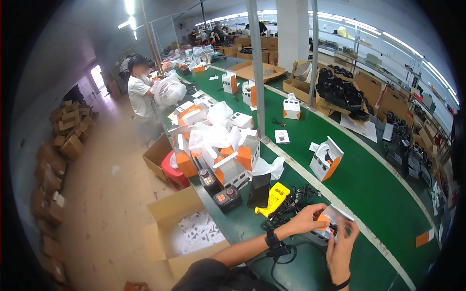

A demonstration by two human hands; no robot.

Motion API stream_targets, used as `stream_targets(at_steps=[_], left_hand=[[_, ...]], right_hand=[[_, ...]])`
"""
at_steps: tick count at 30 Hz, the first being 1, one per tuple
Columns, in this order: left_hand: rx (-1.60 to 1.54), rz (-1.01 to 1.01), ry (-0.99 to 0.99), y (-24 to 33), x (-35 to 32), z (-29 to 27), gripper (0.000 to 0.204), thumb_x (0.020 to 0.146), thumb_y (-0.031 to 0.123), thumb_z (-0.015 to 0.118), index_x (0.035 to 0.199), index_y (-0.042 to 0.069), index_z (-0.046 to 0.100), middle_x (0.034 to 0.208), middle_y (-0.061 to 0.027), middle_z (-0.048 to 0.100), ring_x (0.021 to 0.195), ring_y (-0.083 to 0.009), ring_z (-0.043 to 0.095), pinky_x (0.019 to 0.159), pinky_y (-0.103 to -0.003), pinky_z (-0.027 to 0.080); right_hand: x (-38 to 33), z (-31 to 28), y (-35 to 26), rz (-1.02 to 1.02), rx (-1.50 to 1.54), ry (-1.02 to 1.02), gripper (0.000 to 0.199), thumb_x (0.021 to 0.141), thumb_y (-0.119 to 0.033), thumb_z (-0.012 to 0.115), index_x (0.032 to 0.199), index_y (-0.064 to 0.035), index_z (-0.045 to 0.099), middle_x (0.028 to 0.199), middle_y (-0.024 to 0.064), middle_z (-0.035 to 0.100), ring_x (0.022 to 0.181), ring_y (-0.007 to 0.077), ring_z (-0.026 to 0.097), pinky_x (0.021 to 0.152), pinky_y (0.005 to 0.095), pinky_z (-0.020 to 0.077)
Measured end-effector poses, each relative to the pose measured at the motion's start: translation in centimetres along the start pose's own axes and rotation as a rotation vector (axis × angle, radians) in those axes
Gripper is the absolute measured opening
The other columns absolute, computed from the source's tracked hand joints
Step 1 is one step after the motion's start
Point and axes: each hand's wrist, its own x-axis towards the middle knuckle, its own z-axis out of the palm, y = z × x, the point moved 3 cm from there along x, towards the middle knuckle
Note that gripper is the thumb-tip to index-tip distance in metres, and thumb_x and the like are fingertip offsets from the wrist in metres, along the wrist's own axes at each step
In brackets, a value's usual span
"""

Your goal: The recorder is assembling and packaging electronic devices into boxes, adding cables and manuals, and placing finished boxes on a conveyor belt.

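Being gripped near the pale long edge of the dark green worktop (301,266) is a small orange-and-white cardboard box (338,212); the left hand (306,220) is clamped on its orange part, the right hand (342,242) on its opposite side, and coiled black cables (305,198) are heaped nearby

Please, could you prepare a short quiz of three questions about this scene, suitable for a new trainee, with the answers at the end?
1. Multiple choice: what are the left hand and right hand handling?
A) a white fan
B) a small orange-and-white box
C) a coil of black cable

2. True or false: the person wears the black wristwatch on the right wrist.

3. Count: how many black devices with orange buttons are in front of the pile of orange-and-white boxes?

Key:
1. B
2. False; the black wristwatch is on the left.
3. Two
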Motion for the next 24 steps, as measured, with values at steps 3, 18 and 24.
stream_targets(at_steps=[3, 18, 24], left_hand=[[-0.122, 0.027, 0.027, 1.3, 0.6, 0.6, 0.037, 0.095, 0.007, 0.078, 0.13, 0.003, 0.065, 0.105, -0.001, 0.069, 0.09, -0.0059, 0.061, 0.08, -0.026, 0.053], [0.359, 0.434, -0.14, 4.5, -2.9, -0.9, 0.042, 0.091, 0.018, 0.088, 0.132, 0.013, 0.083, 0.15, -0.0123, 0.071, 0.134, -0.0352, 0.064, 0.115, -0.048, 0.052], [0.469, 0.507, -0.261, 6.0, -2.3, -0.7, 0.033, 0.102, 0.019, 0.077, 0.134, 0.016, 0.082, 0.155, -0.0128, 0.066, 0.136, -0.0369, 0.062, 0.115, -0.047, 0.052]], right_hand=[[-3.1, 0.7, 2.6, 0.211, 0.419, 0.358, 0.044, 0.094, 0.008, 0.074, 0.137, 0.0054, 0.07, 0.136, 0.0233, 0.059, 0.128, 0.0417, 0.062, 0.109, 0.048, 0.0552], [-3.2, -0.7, 3.0, -0.087, 0.123, 0.209, 0.034, 0.088, 0.007, 0.08, 0.122, 0.0035, 0.077, 0.125, 0.0206, 0.074, 0.117, 0.0399, 0.068, 0.086, 0.0464, 0.0603], [-2.5, -1.0, 5.3, -0.163, 0.002, 0.058, 0.038, 0.082, 0.001, 0.086, 0.12, -0.0035, 0.083, 0.128, 0.0152, 0.075, 0.114, 0.0397, 0.066, 0.093, 0.0472, 0.0575]])
